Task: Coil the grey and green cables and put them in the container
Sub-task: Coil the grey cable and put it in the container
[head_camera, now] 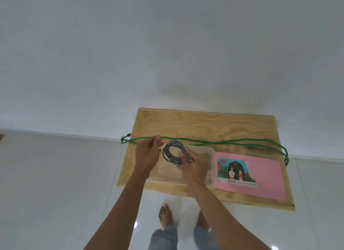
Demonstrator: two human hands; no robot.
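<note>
The grey cable is wound into a small coil. My right hand grips the coil at its lower right side and holds it over the translucent plastic container on the wooden board. My left hand hovers just left of the coil with its fingers loosely curled and nothing in them; its fingertips are in front of the green cable. The green cable lies uncoiled in a long loop across the board behind the container. One end hangs off the left edge and a bend hangs off the right edge.
The wooden board stands against a white wall over a glossy tiled floor. A pink sheet with a picture label lies right of the container. My bare feet and jeans show below the board's front edge.
</note>
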